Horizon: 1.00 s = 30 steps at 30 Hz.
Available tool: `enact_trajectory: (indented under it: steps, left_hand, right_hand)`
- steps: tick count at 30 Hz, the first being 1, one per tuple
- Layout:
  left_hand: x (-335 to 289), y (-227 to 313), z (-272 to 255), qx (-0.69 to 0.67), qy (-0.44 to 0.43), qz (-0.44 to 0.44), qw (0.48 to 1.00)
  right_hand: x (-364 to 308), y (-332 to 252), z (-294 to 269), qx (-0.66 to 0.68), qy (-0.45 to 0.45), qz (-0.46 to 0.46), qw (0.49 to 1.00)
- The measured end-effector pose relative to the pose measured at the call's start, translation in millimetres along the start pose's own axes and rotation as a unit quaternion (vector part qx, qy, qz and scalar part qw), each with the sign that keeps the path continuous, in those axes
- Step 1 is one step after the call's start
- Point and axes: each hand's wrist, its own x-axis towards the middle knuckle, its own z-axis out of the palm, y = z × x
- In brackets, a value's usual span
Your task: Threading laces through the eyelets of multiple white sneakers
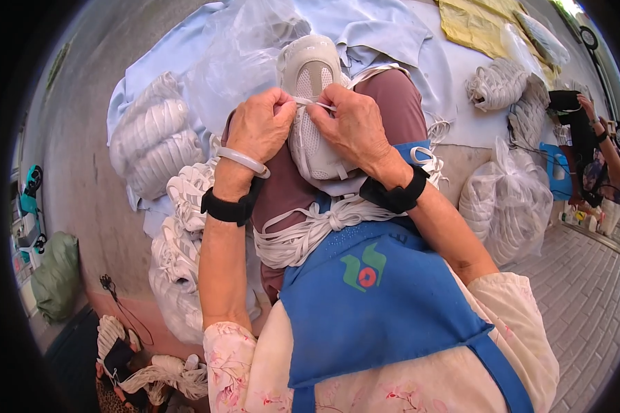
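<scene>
Worn: cream top point(262, 372), printed with pink flowers; sleeves short, ending above the forearms; over it a blue apron point(393, 323) with matching blue straps point(510, 372); curved green emblem point(351, 270) on its front, round red mark within; left wrist: pale, glossy bangle point(244, 161), then black band point(226, 208); right wrist: black strap point(401, 193); legs: mauve trousers point(396, 103).
</scene>
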Motion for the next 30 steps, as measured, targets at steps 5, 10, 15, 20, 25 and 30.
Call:
enact_trajectory:
  steps: [5,10,15,20,25,30]
  left_hand:
    - [6.2,0.4,-4.3,0.064,0.061,0.054,0.995]
    - [9.4,-4.6,-12.4,0.012,-0.014,0.029,0.999]
    - [5.4,-11.5,-4.3,-0.041,-0.007,0.009,0.999]
    - [7.1,-7.3,-1.2,-0.04,0.012,0.029,0.999]
    - [13.0,7.6,-5.8,0.145,-0.011,0.112,0.983]
    - [18.2,-0.4,3.6,0.138,-0.009,0.137,0.981]
  right_hand:
    - [1.2,-0.9,0.9,0.01,-0.01,0.013,1.0]
    - [0.9,-1.1,0.7,-0.009,-0.005,0.017,1.0]
    - [1.4,1.7,1.6,-0.01,-0.007,0.012,1.0]
    - [0.9,2.4,2.8,-0.009,-0.002,0.018,1.0]
    - [-0.5,0.7,2.9,-0.009,-0.007,0.019,1.0]
    - [1.4,0.0,-0.3,-0.008,0.002,0.018,1.0]
